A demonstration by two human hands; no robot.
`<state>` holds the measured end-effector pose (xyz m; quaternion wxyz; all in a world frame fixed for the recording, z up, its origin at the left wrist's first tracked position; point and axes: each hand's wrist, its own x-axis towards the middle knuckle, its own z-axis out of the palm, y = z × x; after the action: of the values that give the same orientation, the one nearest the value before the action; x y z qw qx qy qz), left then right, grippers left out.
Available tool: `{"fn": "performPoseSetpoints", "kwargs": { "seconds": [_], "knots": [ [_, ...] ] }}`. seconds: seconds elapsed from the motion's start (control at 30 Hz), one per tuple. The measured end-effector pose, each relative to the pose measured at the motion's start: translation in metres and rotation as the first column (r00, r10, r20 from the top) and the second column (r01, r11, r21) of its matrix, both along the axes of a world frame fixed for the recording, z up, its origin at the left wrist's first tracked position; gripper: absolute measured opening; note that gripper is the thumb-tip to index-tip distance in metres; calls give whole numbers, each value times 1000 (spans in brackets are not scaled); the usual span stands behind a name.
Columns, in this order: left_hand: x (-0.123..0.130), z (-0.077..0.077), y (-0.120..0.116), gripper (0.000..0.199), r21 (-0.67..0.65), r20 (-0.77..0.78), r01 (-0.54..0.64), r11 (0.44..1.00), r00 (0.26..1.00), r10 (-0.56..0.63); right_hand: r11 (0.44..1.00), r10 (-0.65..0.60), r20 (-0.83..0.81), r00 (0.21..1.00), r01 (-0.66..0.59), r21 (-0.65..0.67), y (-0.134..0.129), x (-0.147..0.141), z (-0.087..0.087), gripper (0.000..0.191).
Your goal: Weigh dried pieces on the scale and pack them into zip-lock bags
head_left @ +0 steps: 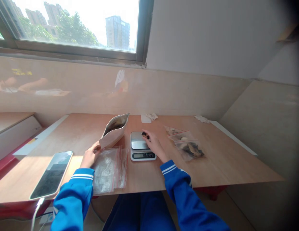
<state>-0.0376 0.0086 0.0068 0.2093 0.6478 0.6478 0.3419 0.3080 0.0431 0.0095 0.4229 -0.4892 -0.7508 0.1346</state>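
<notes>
My left hand [90, 156] is closed at the near left corner of a pale stand-up pouch [113, 137], its fingers partly hidden. The pouch gapes at the top, with dark dried pieces inside. Between the fingertips of my right hand [153, 142] is a small dark dried piece [145, 135], possibly mushroom or fungus. That hand is over the metal plate of a white kitchen scale [139, 141]; whether the piece touches the plate I cannot tell. The scale's display is too small to read. Flat clear zip bags [107, 168] lie beneath and beside my left wrist.
Filled zip bags [189, 149] with dark and pale pieces lie right of the scale. A phone [53, 175] with a charging cable [35, 211] lies at left. White paper [146, 119] and crumpled tissues [201, 119] are near the wall. The table's front edge runs close to my lap.
</notes>
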Motion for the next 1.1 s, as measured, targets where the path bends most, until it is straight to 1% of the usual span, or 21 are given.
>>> {"fn": "performPoseSetpoints", "kwargs": {
  "seconds": [0.07, 0.17, 0.27, 0.33, 0.4, 0.47, 0.5, 0.57, 0.63, 0.7, 0.77, 0.8, 0.87, 0.97, 1.03, 1.1],
  "knots": [
    [0, 0, 0, 48, -3, 2, -1, 1000, 1000, 1, 999, 29, 88, 996, -27, -23, 1, -14, 5, 39],
    [0, 0, -1, 50, -10, 1, 5, 1000, 1000, -5, 999, -40, 191, 981, 44, -17, -1, -25, 2, 40],
    [1, 1, -2, 51, -9, 8, 6, 1000, 1000, -6, 998, -65, 267, 961, 69, -4, -10, -27, -6, 42],
    [1, 1, -2, 51, -3, 8, 3, 1000, 1000, -3, 998, -42, 320, 947, 56, -34, -17, -27, -10, 43],
    [2, 2, -1, 50, -3, 6, -4, 1000, 1000, 4, 996, -22, 345, 938, 52, -79, -24, -27, -9, 46],
    [2, 1, -1, 50, -9, 10, -2, 1000, 1000, 2, 995, -29, 309, 951, 58, -84, -29, -27, -2, 51],
    [1, 1, -1, 51, -10, 14, -1, 1000, 1000, 1, 996, -44, 261, 964, 62, -59, -32, -27, 5, 52],
    [0, -1, -1, 52, -4, 24, 11, 1000, 1000, -11, 996, -80, 113, 990, 76, 45, -39, -28, 24, 48],
    [-2, -3, 0, 55, 6, 28, 13, 1000, 1000, -13, 981, -82, -55, 995, 90, 173, -50, -32, 49, 40],
    [-3, -5, 0, 56, 18, 40, 5, 1000, 999, -6, 966, -32, -152, 988, 69, 248, -66, -38, 74, 30],
    [-3, -5, -1, 54, 30, 56, 5, 1000, 998, -6, 954, 80, -139, 987, -35, 296, -81, -47, 94, 27],
    [-2, -5, -2, 54, 38, 67, 12, 999, 998, -15, 948, 129, -107, 986, -91, 306, -88, -52, 101, 28],
    [1, -3, -6, 55, 49, 97, 34, 998, 995, -38, 933, 207, -24, 978, -190, 306, -96, -61, 107, 31],
    [5, 0, -12, 58, 63, 150, 61, 996, 986, -70, 918, 290, 87, 953, -303, 258, -99, -71, 101, 36],
    [8, 2, -16, 60, 63, 171, 72, 995, 982, -82, 921, 318, 130, 939, -339, 193, -98, -74, 95, 35],
    [11, 4, -18, 60, 46, 188, 75, 996, 979, -83, 933, 321, 145, 936, -339, 120, -97, -74, 90, 33]
  ]
}}
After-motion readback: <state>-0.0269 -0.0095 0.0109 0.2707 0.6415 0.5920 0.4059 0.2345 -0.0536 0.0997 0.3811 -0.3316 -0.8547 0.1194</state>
